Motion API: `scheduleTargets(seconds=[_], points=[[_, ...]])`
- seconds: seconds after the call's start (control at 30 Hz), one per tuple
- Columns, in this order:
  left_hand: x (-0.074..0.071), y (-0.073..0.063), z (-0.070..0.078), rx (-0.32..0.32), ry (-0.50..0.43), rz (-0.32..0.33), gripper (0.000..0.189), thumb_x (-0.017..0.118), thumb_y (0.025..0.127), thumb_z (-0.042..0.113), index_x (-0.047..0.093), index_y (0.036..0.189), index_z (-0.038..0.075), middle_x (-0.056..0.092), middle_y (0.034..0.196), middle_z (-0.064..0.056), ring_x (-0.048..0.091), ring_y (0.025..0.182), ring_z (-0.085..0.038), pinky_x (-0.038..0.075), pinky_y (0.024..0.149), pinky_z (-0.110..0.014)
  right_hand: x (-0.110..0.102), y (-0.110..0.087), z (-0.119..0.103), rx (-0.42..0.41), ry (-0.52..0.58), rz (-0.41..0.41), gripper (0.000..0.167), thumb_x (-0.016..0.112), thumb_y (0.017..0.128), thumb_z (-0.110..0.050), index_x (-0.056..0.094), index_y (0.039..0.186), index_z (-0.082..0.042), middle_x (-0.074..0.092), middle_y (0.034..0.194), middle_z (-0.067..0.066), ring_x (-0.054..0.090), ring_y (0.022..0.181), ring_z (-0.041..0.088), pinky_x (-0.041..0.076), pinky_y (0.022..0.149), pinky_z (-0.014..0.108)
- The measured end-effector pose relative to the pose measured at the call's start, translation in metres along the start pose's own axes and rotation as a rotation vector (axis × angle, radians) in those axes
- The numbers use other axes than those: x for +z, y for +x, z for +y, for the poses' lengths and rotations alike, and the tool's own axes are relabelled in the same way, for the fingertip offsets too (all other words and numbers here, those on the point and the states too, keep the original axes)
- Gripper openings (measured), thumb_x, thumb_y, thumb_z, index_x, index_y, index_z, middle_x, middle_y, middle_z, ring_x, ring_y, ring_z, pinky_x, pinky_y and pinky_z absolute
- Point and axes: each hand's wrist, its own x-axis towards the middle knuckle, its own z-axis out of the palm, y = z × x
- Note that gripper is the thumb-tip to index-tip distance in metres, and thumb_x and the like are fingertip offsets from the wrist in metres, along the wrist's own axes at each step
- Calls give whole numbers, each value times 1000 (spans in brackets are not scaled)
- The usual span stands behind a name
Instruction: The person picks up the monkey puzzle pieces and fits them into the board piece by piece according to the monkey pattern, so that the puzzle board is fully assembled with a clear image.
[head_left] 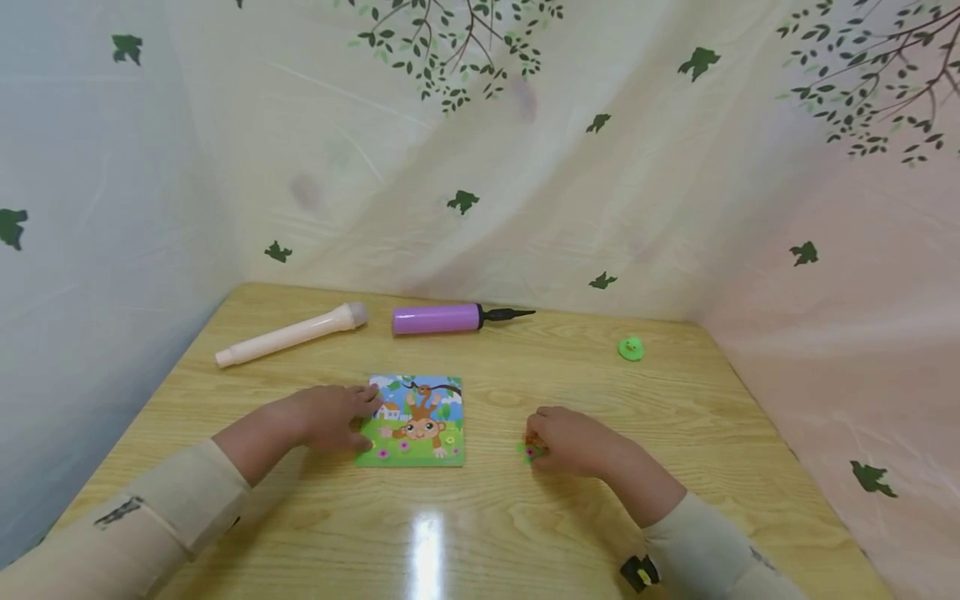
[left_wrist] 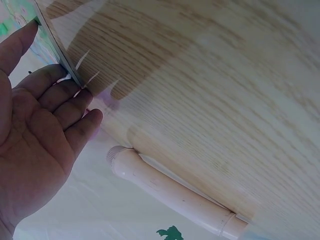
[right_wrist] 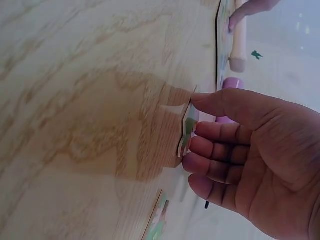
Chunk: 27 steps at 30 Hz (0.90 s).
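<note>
The picture puzzle (head_left: 420, 427) lies flat on the wooden table, with a hanging monkey, a house and flowers on it. My left hand (head_left: 335, 419) rests along the puzzle's left side, its thumb and fingertips at the edge. To the right of the puzzle, my right hand (head_left: 573, 442) pinches a small colourful puzzle piece (right_wrist: 188, 131) close over the table. Its fingers hide part of the piece in the head view. Another flat piece with green and pink (right_wrist: 159, 220) shows low in the right wrist view.
Behind the puzzle lie a pale pink microphone-shaped toy (head_left: 292, 335) and a purple hand pump (head_left: 437, 319) with a black nozzle. A small green toy duck (head_left: 631, 348) sits at the back right. Printed cloth walls (head_left: 420, 242) enclose the table's back and sides.
</note>
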Motion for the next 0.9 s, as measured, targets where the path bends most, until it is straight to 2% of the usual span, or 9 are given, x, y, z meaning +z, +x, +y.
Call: scheduleTargets(seconds=[0.17,0.33,0.6,0.9], points=[[0,0,-1,0,-1,3,71,62,94,45,38,151,11,25,161,-15,26,146,-40,26,117,-59,1,8,-6,-25,-19,-2,25,78,82,-24,60,94,-12,51,88,-6,46,77,10,45,69,27],[1,-1,-1,11,8,9,72,63,93,46,39,151,10,26,161,-16,28,146,-40,26,117,-59,-3,20,-17,-78,-70,27,27,74,83,-29,62,100,-13,51,89,-7,46,80,10,47,71,26],[1,-1,1,12,10,11,72,63,92,46,40,150,9,28,160,-17,29,145,-41,28,116,-59,-6,50,-47,-173,-91,68,31,70,88,-33,61,110,-13,54,97,-7,48,88,10,49,80,26],[0,-2,2,9,8,8,72,63,93,45,40,150,8,27,160,-18,29,145,-41,28,116,-59,0,86,-81,-247,-130,48,32,69,90,-38,62,111,-15,55,101,-7,50,92,9,49,83,23]])
